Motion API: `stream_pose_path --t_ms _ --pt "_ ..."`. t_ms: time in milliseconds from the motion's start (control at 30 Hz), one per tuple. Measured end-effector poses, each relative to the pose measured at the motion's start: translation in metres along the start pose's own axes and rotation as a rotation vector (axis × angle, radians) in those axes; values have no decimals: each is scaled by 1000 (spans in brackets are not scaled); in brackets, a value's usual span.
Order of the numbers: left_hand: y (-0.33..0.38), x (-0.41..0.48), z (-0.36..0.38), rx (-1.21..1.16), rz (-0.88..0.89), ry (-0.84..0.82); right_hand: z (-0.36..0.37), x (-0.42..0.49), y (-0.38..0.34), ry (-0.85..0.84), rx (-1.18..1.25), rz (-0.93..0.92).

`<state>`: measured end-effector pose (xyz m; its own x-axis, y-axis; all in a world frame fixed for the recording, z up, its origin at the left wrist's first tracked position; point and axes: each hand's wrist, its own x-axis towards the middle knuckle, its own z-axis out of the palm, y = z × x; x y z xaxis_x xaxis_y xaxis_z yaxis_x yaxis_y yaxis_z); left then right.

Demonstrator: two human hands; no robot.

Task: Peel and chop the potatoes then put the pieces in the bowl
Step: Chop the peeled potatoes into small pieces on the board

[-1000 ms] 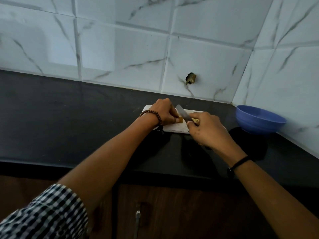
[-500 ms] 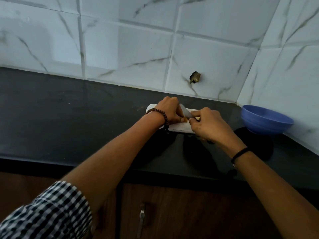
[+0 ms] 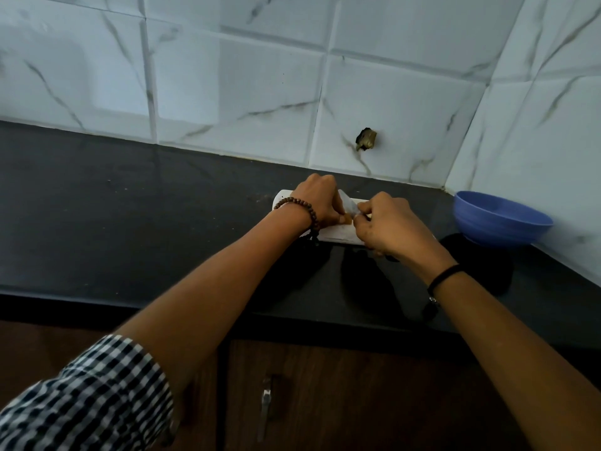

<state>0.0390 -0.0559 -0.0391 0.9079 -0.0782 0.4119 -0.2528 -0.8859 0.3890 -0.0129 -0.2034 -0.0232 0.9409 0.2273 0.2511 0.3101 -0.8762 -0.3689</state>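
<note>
Head view: my left hand [image 3: 320, 203] is bunched over a small yellowish piece of potato [image 3: 348, 219] on the white board [image 3: 338, 235]. Its fingers [image 3: 340, 219] are curled down and press the piece so it cannot slide under the blade. My right hand [image 3: 387, 222] is closed round the knife [image 3: 348, 205]. The handle is hidden in my fist, and only the pale blade shows, slanting up between the two hands, close beside my left thumb. I judge this to be mid-chop, with my knuckles kept close to steer each cut.

My hands cover most of the board, so I cannot tell how much potato remains. At the right of the frame a blue bowl [image 3: 497, 227] stands on the dark worktop [image 3: 146, 216], in the corner and apart from the board. Whether it holds any pieces I cannot see. My right hand sits between the potato and the bowl. A rough hole [image 3: 367, 139] breaks the tiled wall above the board.
</note>
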Motion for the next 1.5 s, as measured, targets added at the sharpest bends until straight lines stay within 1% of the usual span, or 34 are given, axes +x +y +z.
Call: stream_pose_path --t_ms 300,600,700,800,833,900,1000,1067,1333,1500 --pt "3 -2 1 -8 -26 9 4 -24 -8 -13 -113 2" --pt "3 -9 -3 -34 -6 5 -14 -51 -10 -50 -200 -15" --pt "1 -11 -4 -63 -4 13 -29 -58 -6 -114 -200 24" --pt "0 -12 -8 -92 5 -29 -45 -65 -4 -176 -131 53" --pt "-1 -12 -9 -101 9 -51 -46 -66 -3 -159 -113 50" --pt "-2 -12 -11 -119 13 -85 -44 -65 -3 -72 -109 22" --pt "-2 -12 -11 -115 11 -79 -32 -58 -7 33 -78 -26" --pt "-2 -12 -10 -107 8 -68 -24 -51 -10 72 -63 -38" --pt "-4 -8 -8 -48 31 -33 -1 -33 -15 32 -71 -23" --pt "-3 -6 -7 -35 19 -33 -2 -32 -25 8 -175 -20"
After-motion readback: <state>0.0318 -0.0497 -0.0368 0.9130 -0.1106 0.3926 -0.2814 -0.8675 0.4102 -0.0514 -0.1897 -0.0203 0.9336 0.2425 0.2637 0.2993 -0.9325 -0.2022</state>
